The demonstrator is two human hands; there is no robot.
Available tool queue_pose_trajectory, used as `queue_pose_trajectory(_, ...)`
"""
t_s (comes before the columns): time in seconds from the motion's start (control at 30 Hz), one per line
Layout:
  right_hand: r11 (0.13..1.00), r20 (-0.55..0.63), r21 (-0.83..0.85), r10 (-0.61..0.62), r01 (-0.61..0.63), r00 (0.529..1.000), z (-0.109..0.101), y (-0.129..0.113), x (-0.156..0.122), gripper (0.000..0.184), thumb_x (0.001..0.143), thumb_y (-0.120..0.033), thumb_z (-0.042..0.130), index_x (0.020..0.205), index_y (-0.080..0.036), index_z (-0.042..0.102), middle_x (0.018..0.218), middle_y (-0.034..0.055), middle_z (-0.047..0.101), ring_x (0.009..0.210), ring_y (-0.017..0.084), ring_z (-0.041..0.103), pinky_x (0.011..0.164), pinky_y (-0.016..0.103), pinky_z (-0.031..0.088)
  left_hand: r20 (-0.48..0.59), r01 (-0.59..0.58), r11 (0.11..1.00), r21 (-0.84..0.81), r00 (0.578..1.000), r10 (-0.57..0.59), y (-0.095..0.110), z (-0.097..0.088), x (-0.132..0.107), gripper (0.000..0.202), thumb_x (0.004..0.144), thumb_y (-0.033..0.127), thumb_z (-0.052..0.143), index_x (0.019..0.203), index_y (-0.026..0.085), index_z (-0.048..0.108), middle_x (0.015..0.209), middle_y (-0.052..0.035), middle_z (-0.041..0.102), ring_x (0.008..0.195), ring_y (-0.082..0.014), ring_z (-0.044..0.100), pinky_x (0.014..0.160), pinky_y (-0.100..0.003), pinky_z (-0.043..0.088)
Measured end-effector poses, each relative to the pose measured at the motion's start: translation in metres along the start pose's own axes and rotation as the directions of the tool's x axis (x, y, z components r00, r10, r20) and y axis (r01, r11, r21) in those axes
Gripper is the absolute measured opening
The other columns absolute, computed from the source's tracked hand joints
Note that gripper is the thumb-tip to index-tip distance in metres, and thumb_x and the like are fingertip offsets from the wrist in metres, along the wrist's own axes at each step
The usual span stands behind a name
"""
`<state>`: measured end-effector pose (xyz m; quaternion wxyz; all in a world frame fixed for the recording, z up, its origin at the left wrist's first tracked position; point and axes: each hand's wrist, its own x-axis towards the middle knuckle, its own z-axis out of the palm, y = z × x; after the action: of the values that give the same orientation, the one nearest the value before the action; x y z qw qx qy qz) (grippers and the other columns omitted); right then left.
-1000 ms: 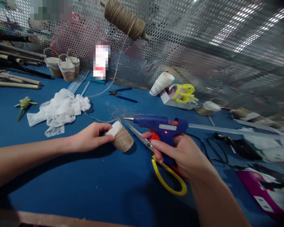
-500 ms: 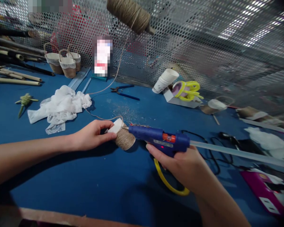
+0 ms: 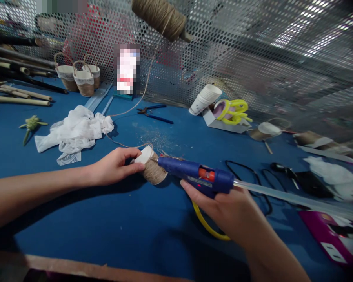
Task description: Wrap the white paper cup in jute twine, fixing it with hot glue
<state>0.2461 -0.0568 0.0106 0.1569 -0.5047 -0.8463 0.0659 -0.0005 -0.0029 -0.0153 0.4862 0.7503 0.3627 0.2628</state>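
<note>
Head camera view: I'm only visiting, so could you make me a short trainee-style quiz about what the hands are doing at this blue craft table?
1. True or false: the right hand holds a blue glue gun with its nozzle at the twine-wrapped cup.
2. What does the left hand grip? A) a hammer B) the twine-wrapped cup C) a paintbrush
3. Fill in: the twine runs up to a ___ hanging by the mesh wall.

Key: 1 true; 2 B; 3 spool.
</note>
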Motion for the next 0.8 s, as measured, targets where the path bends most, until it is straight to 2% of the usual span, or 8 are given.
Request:
queue_pose_trajectory(0.1,0.98,0.007,-0.13,-0.152,0.151,0.988,0.0,-0.001,-0.001,0.034,0.08,-0.023,0.036,0.093,-0.031,0.066,0.06,0.005,0.061,0.065,0.02,0.057,0.066,0.036,0.041,0.004,-0.001,1.0,0.001,1.0,0.001,0.0,0.001,-0.001,0.017,0.081,0.025,0.044,0.079,0.011,0.054,0.078,-0.0031,0.054,0.072,-0.0131,0.047,0.067,-0.024,0.038)
queue_pose_trajectory(0.27,0.975,-0.007,-0.167,-0.148,0.145,0.989,-0.001,-0.004,0.002,0.039,0.084,-0.027,0.029,0.091,-0.03,0.067,0.046,0.0039,0.053,0.066,0.022,0.058,0.067,0.036,0.042,-0.001,-0.016,0.998,0.064,1.0,0.016,0.0,0.0,-0.001,0.019,0.081,0.027,0.044,0.083,0.011,0.055,0.079,-0.0029,0.054,0.073,-0.0139,0.048,0.068,-0.024,0.039)
queue_pose_trajectory(0.33,0.984,-0.016,-0.142,-0.107,0.103,0.994,-0.002,-0.009,0.004,0.04,0.084,-0.031,0.028,0.087,-0.029,0.068,0.048,0.005,0.055,0.064,0.022,0.057,0.064,0.036,0.042,0.001,-0.013,0.996,0.088,1.0,0.013,0.0,-0.001,-0.001,0.019,0.081,0.027,0.044,0.082,0.011,0.055,0.078,-0.0027,0.054,0.072,-0.0139,0.048,0.067,-0.024,0.039)
queue_pose_trajectory(0.47,0.997,-0.028,-0.026,0.072,-0.073,0.997,-0.004,-0.016,0.007,0.04,0.082,-0.041,0.031,0.073,-0.026,0.066,0.056,0.0065,0.06,0.057,0.019,0.055,0.058,0.034,0.043,0.011,-0.014,0.996,0.091,1.0,0.013,0.001,-0.001,-0.001,0.019,0.081,0.026,0.043,0.08,0.011,0.054,0.076,-0.0029,0.053,0.071,-0.0136,0.047,0.065,-0.025,0.039)
queue_pose_trajectory(0.6,0.999,-0.002,-0.037,-0.01,0.01,1.0,-0.006,-0.014,0.007,0.044,0.082,-0.04,0.027,0.074,-0.027,0.068,0.046,0.0054,0.053,0.061,0.021,0.056,0.062,0.035,0.041,0.017,-0.012,0.995,0.099,1.0,0.011,0.001,-0.001,-0.002,0.02,0.081,0.027,0.043,0.084,0.01,0.055,0.078,-0.0038,0.054,0.072,-0.0141,0.047,0.067,-0.025,0.038)
queue_pose_trajectory(0.8,0.998,-0.01,0.022,0.065,-0.065,0.998,-0.008,-0.014,0.005,0.037,0.081,-0.041,0.033,0.074,-0.028,0.067,0.052,0.0048,0.059,0.056,0.019,0.054,0.059,0.034,0.042,0.035,-0.023,0.992,0.121,0.999,0.019,0.0,-0.001,-0.002,0.02,0.082,0.027,0.042,0.082,0.011,0.054,0.075,-0.0029,0.053,0.07,-0.0132,0.046,0.064,-0.025,0.038)
